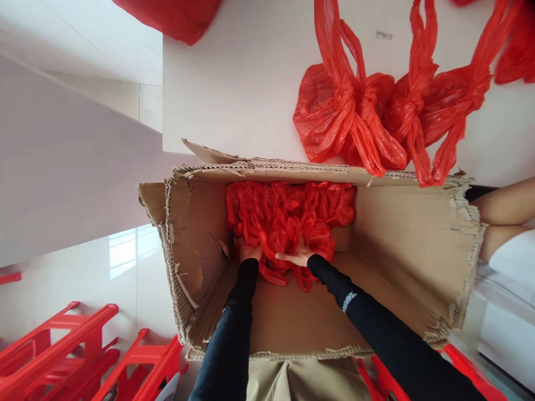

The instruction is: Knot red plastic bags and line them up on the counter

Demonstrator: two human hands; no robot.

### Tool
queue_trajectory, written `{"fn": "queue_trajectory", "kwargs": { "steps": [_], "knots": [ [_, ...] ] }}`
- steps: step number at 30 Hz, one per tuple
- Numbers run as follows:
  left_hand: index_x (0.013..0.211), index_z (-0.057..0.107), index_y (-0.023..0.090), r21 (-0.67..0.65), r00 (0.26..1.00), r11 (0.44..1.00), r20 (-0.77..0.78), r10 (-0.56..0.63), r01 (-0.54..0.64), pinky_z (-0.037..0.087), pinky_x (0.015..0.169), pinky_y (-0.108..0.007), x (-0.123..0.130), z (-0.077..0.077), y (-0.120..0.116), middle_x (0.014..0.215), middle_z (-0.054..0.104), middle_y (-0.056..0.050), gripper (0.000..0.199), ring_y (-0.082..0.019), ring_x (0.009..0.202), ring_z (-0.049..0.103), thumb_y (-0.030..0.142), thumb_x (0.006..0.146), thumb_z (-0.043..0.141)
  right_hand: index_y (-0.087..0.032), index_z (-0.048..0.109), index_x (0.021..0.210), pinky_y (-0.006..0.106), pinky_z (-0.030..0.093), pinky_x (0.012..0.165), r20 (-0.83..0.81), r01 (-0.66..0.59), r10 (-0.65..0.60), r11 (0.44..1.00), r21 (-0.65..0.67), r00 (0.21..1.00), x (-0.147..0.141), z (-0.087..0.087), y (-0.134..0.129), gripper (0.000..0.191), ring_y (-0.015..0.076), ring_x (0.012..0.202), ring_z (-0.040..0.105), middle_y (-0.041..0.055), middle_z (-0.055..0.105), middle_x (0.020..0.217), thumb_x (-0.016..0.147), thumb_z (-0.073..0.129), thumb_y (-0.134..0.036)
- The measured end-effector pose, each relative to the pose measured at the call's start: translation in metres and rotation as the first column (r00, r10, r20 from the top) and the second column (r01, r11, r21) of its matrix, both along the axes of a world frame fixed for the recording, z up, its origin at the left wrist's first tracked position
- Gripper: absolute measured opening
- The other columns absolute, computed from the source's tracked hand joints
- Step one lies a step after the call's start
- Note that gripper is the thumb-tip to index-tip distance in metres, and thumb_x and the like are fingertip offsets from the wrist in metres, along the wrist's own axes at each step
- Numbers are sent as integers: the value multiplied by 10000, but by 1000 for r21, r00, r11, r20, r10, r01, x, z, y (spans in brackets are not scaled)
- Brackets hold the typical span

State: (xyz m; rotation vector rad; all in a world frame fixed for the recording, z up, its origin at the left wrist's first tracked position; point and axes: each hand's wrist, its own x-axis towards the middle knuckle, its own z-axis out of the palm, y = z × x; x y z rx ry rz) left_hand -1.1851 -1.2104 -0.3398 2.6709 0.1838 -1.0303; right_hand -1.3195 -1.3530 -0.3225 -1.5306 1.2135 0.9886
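Both of my hands reach down into a large open cardboard box [317, 312]. Red plastic bags [288, 206] are packed in rows along its far side. My left hand [249, 252] is at the near left edge of these bags, its fingers partly hidden among them. My right hand [296, 256] lies against a bag in the near row, thumb stretched out to the left and fingers spread against the plastic. Beyond the box, several knotted red bags [326, 111] rest on a white table [225, 100], some handles hanging over the box's far rim.
Red plastic stools [62, 345] stand on the floor at the lower left. Another person's bare legs [507, 211] are close to the box's right side. More red bags [518, 55] lie at the upper right, and a red object [179, 16] sits at the table's upper left.
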Motion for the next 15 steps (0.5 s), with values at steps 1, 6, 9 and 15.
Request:
{"fn": "queue_trajectory", "kwargs": {
  "steps": [1,6,9,15],
  "knots": [
    [1295,580,183,3,1000,1000,-4,-7,7,550,934,-475,-2,1,-2,1311,607,-107,411,-254,1125,631,364,932,647,-121,334,1533,546,315,1149,-44,14,-16,998,-55,999,6,-2,7,1155,420,1450,312,251,288,1594,667,766,-751],
    [1353,540,192,111,999,994,35,-20,16,501,1003,-538,-14,4,-22,1400,547,-124,481,-295,1226,573,392,928,645,-189,402,1483,581,379,1086,-182,28,-93,944,-330,979,27,-18,24,763,374,1347,429,165,397,1519,884,665,-583],
    [1375,522,201,188,998,982,64,-9,-3,484,1020,-554,-18,1,-33,1432,517,-127,507,-308,1254,550,400,925,644,-193,445,1444,557,416,1055,-198,5,-97,909,-417,975,24,-26,21,649,343,1288,480,147,449,1467,922,646,-521],
    [1400,497,207,265,997,964,76,-23,2,493,1010,-550,-21,-9,-42,1459,489,-132,535,-319,1276,531,401,923,645,-181,485,1409,547,434,1046,-176,-46,-38,890,-454,984,13,-41,23,575,328,1260,510,143,485,1431,940,649,-469]
  ]
}}
